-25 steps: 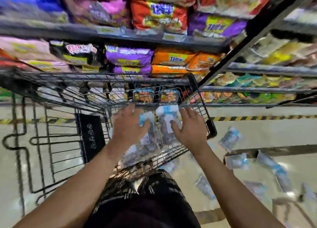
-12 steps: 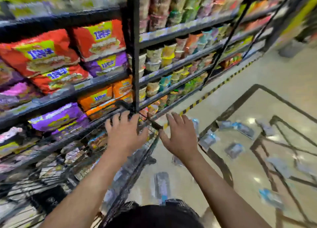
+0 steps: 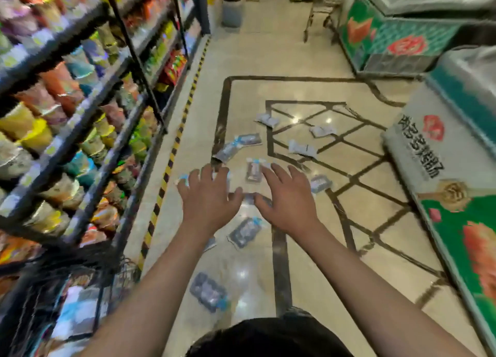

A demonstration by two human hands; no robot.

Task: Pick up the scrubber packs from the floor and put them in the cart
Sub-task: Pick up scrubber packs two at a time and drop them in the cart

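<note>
Several scrubber packs lie scattered on the glossy floor: one [image 3: 254, 171] just beyond my fingertips, one [image 3: 244, 232] below my hands, one [image 3: 208, 292] nearer my body, others [image 3: 302, 148] farther out. My left hand [image 3: 208, 199] and my right hand [image 3: 287, 195] are stretched out side by side above the floor, fingers spread and straight, holding nothing. The wire cart [image 3: 80, 297] is at the lower left, blurred, with packs inside it.
Black shelves [image 3: 88, 110] full of snack bags and cup noodles run along the left, edged by a yellow-black floor stripe [image 3: 171, 158]. Chest freezers [image 3: 453, 185] stand on the right. A grey planter [image 3: 232, 12] is far down the aisle.
Both hands left the packs in the cart and came out with nothing in them. My view swung right from the cart to the floor, and my hands now reach over the scattered packs.
</note>
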